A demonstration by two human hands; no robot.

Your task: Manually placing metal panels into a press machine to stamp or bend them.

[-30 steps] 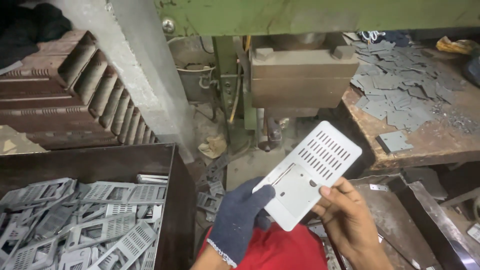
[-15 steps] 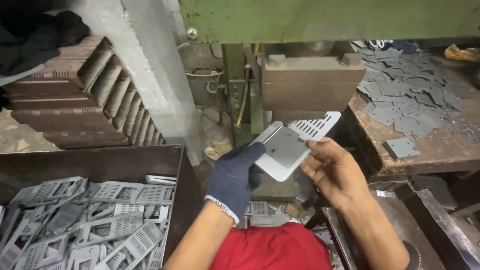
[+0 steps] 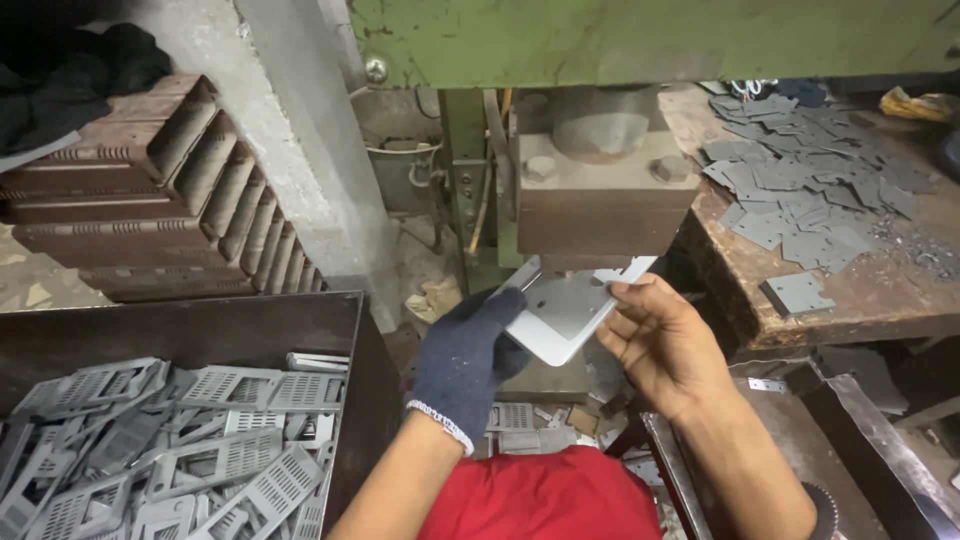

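Flat metal plate [image 3: 562,315] sits at centre frame, its far edge tucked under the brown press block [image 3: 600,200]. The gloved left hand [image 3: 465,360] pinches its near-left edge; the bare right hand [image 3: 665,345] grips the right side, fingers curled over it. Lower left, a dark bin [image 3: 250,320] holds slotted grey plates [image 3: 180,450]. Upper right, small metal offcuts [image 3: 800,190] litter a worn bench [image 3: 800,320].

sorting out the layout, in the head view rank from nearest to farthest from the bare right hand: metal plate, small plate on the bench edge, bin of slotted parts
1. Metal plate: held in the right hand, under the press block.
2. Small plate: right, on the bench edge.
3. Bin of slotted parts: far left, lower corner.
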